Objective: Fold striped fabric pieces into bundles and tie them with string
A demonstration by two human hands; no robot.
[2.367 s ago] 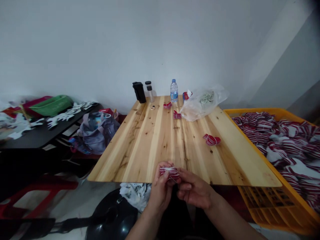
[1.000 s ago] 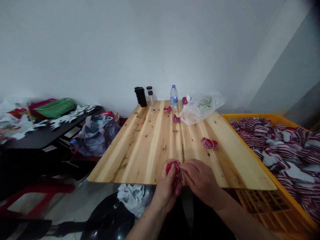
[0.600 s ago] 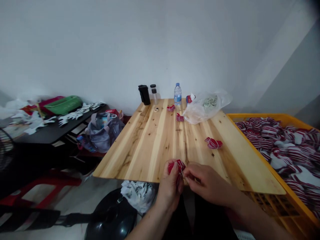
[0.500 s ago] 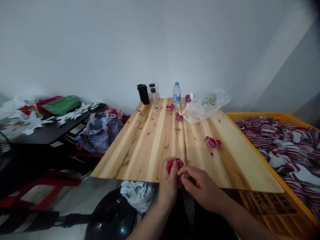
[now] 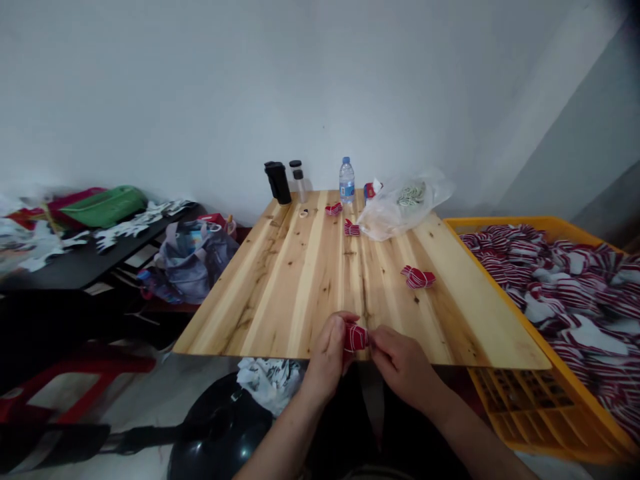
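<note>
At the near edge of the wooden table, my left hand is closed around a small red bundle of knitted cloth with white stripes. Thin pale lines, like a band, cross its face. My right hand is pinched at the bundle's right end; whatever lies between those fingertips is too small to make out. A similar banded red-and-white bundle lies on the table ahead and to the right. Two more, a striped bundle and a red bundle, lie farther back.
On the wooden table stand a water bottle, a black tumbler and a clear plastic bag with pale bands. At right, a yellow crate holds many striped knitted pieces. At left are a grey bag and a black table.
My left hand has turned the bundle so more of its striped face shows. My right fingers have moved from near my left thumb to the bundle's right end. The view has shifted slightly.
</note>
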